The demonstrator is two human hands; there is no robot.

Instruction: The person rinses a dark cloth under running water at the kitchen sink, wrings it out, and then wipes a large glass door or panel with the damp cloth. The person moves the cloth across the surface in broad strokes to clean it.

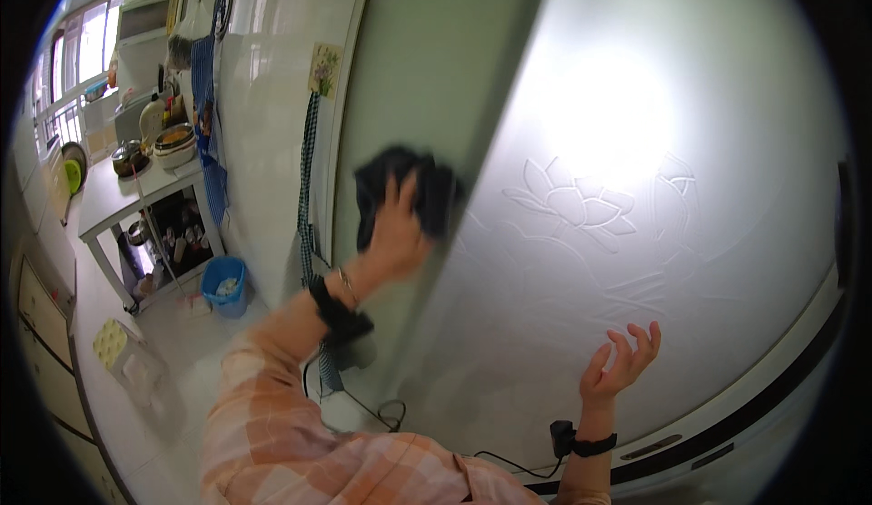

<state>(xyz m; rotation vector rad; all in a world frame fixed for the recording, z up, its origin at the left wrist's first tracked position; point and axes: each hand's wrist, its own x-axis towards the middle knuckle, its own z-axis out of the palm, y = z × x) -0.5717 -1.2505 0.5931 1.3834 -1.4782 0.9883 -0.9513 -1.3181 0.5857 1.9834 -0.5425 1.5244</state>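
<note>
My left hand (398, 232) presses a bunched dark cloth (436, 195) against the greenish frosted glass panel (436, 62) of a sliding door; hand and cloth are slightly blurred. The cloth lies under and around my fingers, close to the overlapping edge of a second panel. That second frosted glass panel (531, 300), with an etched lotus flower, reflects a bright light. My right hand (616, 365) is raised in front of its lower part, fingers spread and curled, holding nothing. Whether it touches the glass I cannot tell. Both wrists wear black straps with small devices.
A checkered cloth strip (308, 164) and a blue striped apron (208, 110) hang along the tiled wall at left. Farther left stand a white table (112, 198) with pots and a blue bin (225, 287) on the floor. Black cables (388, 413) run near my body.
</note>
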